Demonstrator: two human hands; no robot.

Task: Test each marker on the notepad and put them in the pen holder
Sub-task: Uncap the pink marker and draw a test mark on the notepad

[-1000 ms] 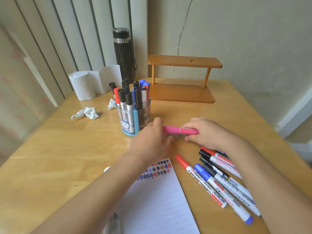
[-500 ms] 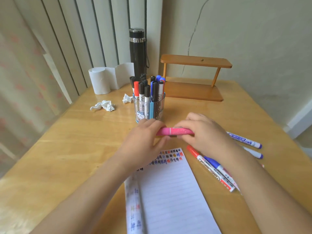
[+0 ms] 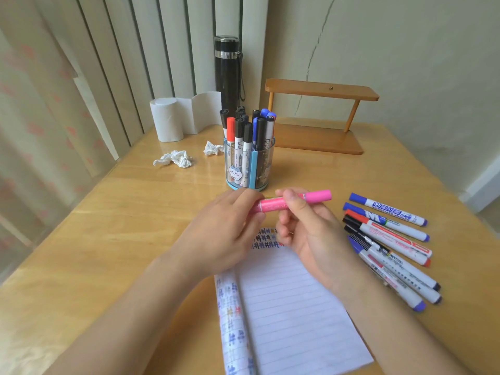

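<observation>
A pink marker (image 3: pixel 273 205) lies level between both hands, above the top of the notepad (image 3: pixel 295 318). My left hand (image 3: pixel 219 234) grips its left end, which is hidden under the fingers. My right hand (image 3: pixel 311 234) pinches the barrel near the middle, and the pink cap end (image 3: pixel 318 196) sticks out to the right. The clear pen holder (image 3: pixel 249 166) with blue trim stands just behind the hands, packed with several markers (image 3: pixel 247 128). Several more loose markers (image 3: pixel 389 244) lie on the table to the right of the notepad.
A black flask (image 3: pixel 227 74) and a paper roll (image 3: pixel 173 117) stand at the back. Two crumpled tissues (image 3: pixel 176 159) lie left of the holder. A small wooden shelf (image 3: pixel 319 115) sits behind it on the right. The wooden table (image 3: pixel 108 239) ends at the left edge by the curtains.
Both hands have lifted the pink marker off the table and toward me, over the notepad's top. The right hand now holds it from below, palm turned up. The camera shifted.
</observation>
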